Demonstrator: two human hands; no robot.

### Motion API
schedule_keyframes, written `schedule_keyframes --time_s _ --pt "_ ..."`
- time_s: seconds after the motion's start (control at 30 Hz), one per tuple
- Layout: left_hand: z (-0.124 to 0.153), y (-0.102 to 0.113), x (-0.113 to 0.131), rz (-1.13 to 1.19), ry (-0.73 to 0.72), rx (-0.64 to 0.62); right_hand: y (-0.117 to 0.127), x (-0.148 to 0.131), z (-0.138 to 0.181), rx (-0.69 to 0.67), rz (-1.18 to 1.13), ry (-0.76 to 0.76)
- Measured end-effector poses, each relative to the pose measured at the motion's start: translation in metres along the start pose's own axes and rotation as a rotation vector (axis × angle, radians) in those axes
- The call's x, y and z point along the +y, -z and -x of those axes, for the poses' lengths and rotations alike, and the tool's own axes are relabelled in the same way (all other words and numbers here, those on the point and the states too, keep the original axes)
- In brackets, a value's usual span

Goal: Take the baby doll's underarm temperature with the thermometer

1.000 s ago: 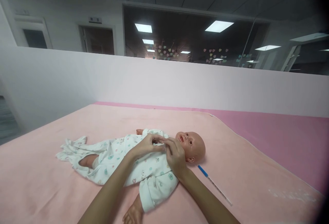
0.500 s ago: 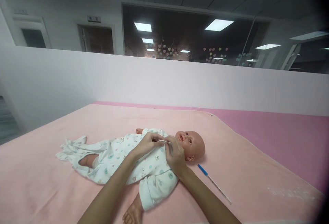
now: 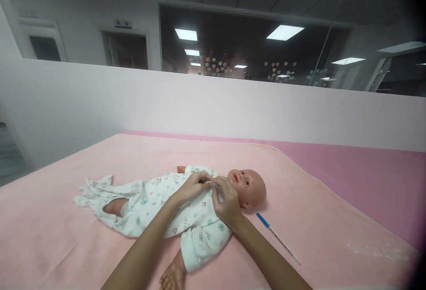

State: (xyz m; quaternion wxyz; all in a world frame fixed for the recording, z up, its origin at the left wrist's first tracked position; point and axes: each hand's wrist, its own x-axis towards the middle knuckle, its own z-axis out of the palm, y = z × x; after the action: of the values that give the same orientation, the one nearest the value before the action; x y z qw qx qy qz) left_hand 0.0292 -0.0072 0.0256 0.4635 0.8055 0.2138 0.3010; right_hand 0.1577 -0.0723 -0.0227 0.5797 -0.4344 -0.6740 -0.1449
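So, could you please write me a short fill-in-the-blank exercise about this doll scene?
1. The bald plastic baby doll lies on its ____ on the pale pink fleece blanket.
2. The left hand and the right hand both pinch the white patterned cotton suit at the doll's ____.
3. The thin white stick, lying on the blanket beside the doll's head, has a ____ end.

Missing words: back; neck; blue.

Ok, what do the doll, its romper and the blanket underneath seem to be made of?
Doll: smooth moulded plastic or vinyl, judging by the faint sheen on its head. Romper: soft printed fabric, likely cotton, creased. Blanket: matte pink fleece or towelling, fuzzy-looking.
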Motion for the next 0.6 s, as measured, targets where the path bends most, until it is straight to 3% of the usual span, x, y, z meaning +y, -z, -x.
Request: schedule_keyframes --time_s 0.6 --pt "-0.0021 -0.0016 -0.0072 0.039 -0.009 0.028 -0.003 0.0013 0.0011 0.033 -0.011 -0.015"
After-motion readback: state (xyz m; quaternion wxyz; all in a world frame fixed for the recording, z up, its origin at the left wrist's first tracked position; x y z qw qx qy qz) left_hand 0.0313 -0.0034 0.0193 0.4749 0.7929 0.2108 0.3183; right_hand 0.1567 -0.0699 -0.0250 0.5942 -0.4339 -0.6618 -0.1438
